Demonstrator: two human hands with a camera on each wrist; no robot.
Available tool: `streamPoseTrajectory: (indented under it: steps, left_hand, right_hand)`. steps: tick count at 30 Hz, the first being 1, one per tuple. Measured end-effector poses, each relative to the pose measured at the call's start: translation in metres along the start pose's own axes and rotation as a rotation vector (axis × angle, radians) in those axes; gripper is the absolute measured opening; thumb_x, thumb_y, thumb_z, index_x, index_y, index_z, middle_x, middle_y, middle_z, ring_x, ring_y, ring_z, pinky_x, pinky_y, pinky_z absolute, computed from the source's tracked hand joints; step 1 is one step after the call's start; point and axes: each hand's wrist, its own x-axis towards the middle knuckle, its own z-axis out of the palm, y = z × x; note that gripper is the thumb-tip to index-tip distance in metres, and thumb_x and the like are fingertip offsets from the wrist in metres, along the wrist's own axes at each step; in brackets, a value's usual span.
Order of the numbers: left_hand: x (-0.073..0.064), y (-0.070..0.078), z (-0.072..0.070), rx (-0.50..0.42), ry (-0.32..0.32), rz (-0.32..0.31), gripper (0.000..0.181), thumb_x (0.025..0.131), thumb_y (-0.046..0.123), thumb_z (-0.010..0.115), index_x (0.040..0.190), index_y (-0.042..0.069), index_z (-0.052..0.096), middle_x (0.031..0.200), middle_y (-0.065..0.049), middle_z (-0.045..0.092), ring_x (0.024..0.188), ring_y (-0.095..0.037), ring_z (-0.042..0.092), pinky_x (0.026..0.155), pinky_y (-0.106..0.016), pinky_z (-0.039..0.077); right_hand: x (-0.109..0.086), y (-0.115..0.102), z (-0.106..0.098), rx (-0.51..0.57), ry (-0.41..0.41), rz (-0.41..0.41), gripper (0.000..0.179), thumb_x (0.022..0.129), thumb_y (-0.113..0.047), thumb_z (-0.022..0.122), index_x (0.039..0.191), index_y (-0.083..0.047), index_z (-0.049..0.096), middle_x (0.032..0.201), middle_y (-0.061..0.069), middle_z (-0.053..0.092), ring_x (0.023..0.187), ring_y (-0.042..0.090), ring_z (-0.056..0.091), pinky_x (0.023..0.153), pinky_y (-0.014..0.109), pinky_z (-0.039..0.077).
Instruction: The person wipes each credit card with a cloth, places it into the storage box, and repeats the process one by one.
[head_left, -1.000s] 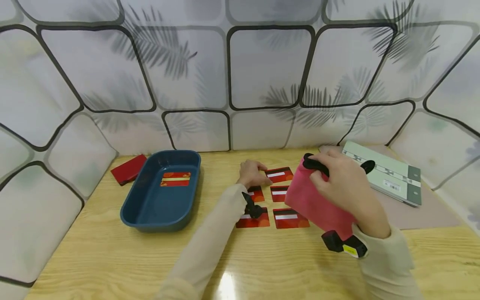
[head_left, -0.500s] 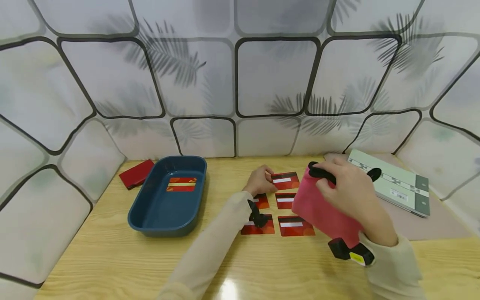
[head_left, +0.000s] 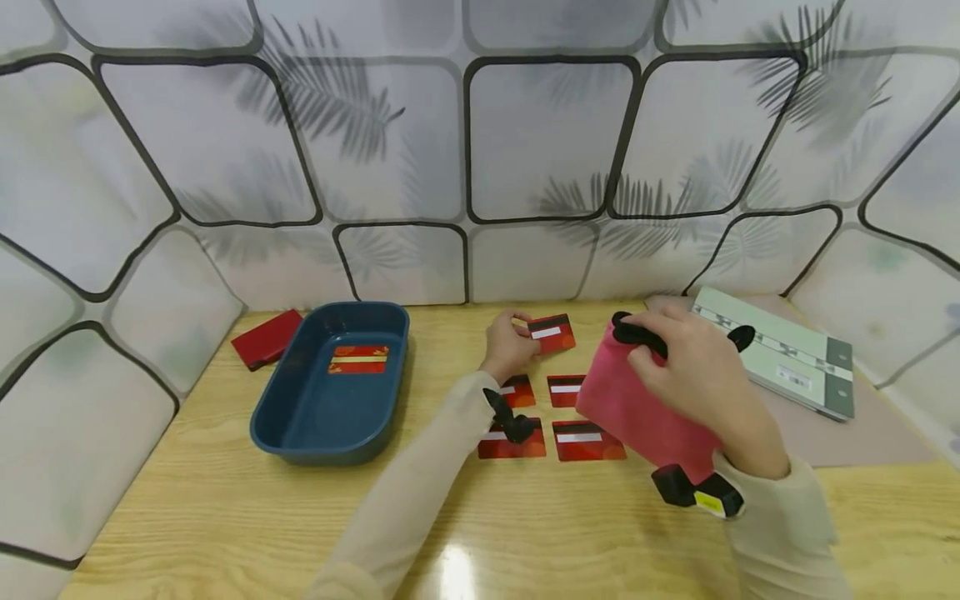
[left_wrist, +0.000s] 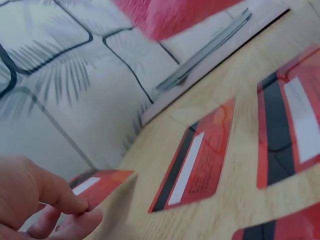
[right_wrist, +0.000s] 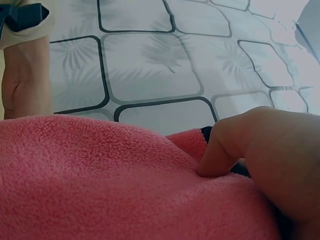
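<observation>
My left hand pinches the left edge of a red card with a black stripe and a white strip. In the left wrist view this card is tilted, gripped between thumb and finger. Several similar cards lie nearby, among them one at front right and another flat beside the held one. My right hand grips a pink fuzzy cloth by its upper part, and the cloth hangs in the air. The right wrist view shows the cloth bunched under the fingers.
A blue tray stands on the left, with a red and gold card inside. Behind its left side lies a dark red flat wallet-like item. A pale green notebook rests on a pinkish mat at right.
The left hand has picked the far card up off the table and drawn it slightly left and up. The right hand keeps holding the pink cloth in much the same place.
</observation>
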Motion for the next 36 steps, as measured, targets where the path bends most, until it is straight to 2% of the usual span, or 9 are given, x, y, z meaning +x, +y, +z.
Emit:
streamPoseTrajectory:
  steps: [5,7,11,16,19,23,25,32,36]
  left_hand:
    - [-0.011,0.01,-0.002,-0.088,0.002,-0.054,0.041,0.071,-0.015,0.062,0.107,0.005,0.061,0.088,-0.01,0.058,0.056,-0.02,0.058,0.048,-0.027,0.05]
    - [-0.017,0.013,-0.004,-0.114,-0.011,-0.071,0.042,0.072,-0.015,0.064,0.109,0.006,0.062,0.092,-0.012,0.061,0.06,-0.022,0.062,0.054,-0.031,0.055]
    - [-0.026,0.018,-0.01,-0.167,-0.074,-0.071,0.045,0.076,-0.014,0.066,0.118,0.004,0.062,0.1,-0.017,0.066,0.072,-0.027,0.07,0.068,-0.037,0.059]
    - [-0.033,0.024,-0.017,-0.202,-0.137,-0.07,0.049,0.082,-0.012,0.065,0.128,0.004,0.06,0.108,-0.02,0.067,0.077,-0.023,0.069,0.08,-0.042,0.057]
    - [-0.04,0.029,-0.022,-0.197,-0.163,-0.038,0.049,0.083,-0.012,0.064,0.13,0.004,0.059,0.107,-0.02,0.066,0.075,-0.019,0.068,0.083,-0.045,0.056]
    - [-0.051,0.033,-0.028,-0.187,-0.205,0.027,0.047,0.085,-0.012,0.062,0.13,0.003,0.059,0.102,-0.019,0.066,0.073,-0.016,0.066,0.083,-0.046,0.056]
    - [-0.057,0.036,-0.032,-0.171,-0.225,0.051,0.047,0.086,-0.011,0.063,0.13,0.004,0.059,0.102,-0.018,0.065,0.075,-0.017,0.066,0.081,-0.043,0.057]
    - [-0.081,0.045,-0.045,-0.157,-0.269,0.104,0.049,0.086,-0.01,0.063,0.131,0.006,0.058,0.103,-0.016,0.063,0.081,-0.016,0.063,0.079,-0.038,0.058]
    - [-0.089,0.051,-0.049,-0.071,-0.294,0.192,0.047,0.086,-0.009,0.063,0.13,0.007,0.059,0.102,-0.015,0.063,0.085,-0.019,0.063,0.075,-0.03,0.058]
  right_hand:
    - [0.002,0.0,-0.001,0.017,-0.043,0.005,0.028,0.082,-0.007,0.059,0.108,-0.007,0.07,0.096,0.012,0.066,0.081,0.033,0.06,0.067,0.049,0.049]
    - [0.002,-0.001,-0.002,0.025,-0.067,0.006,0.029,0.082,-0.007,0.058,0.108,-0.007,0.07,0.097,0.012,0.066,0.081,0.032,0.06,0.068,0.049,0.048]
    - [0.001,-0.002,-0.001,0.045,-0.088,-0.005,0.029,0.083,-0.005,0.057,0.11,-0.007,0.07,0.098,0.013,0.067,0.076,0.028,0.057,0.067,0.043,0.046]
    - [0.003,-0.001,0.002,0.104,-0.149,-0.062,0.036,0.085,0.001,0.057,0.12,-0.002,0.065,0.096,0.017,0.066,0.066,0.019,0.05,0.06,0.032,0.041]
    - [0.004,-0.001,0.006,0.113,-0.184,-0.097,0.038,0.085,0.003,0.057,0.123,-0.002,0.063,0.09,0.016,0.062,0.065,0.019,0.049,0.059,0.032,0.04]
    - [0.004,-0.006,0.008,0.088,-0.19,-0.108,0.038,0.086,0.002,0.057,0.123,-0.005,0.062,0.087,0.014,0.058,0.07,0.022,0.051,0.062,0.036,0.042]
    - [0.004,-0.009,0.007,0.079,-0.198,-0.116,0.038,0.086,0.001,0.057,0.123,-0.007,0.063,0.088,0.014,0.06,0.071,0.022,0.052,0.062,0.036,0.042]
    - [-0.002,-0.016,0.007,0.113,-0.269,-0.193,0.038,0.09,0.002,0.058,0.126,-0.011,0.063,0.106,0.012,0.066,0.095,0.027,0.064,0.078,0.045,0.052]
    - [-0.001,-0.019,0.011,0.142,-0.295,-0.217,0.038,0.09,0.004,0.057,0.125,-0.011,0.063,0.109,0.012,0.065,0.098,0.028,0.063,0.082,0.046,0.051]
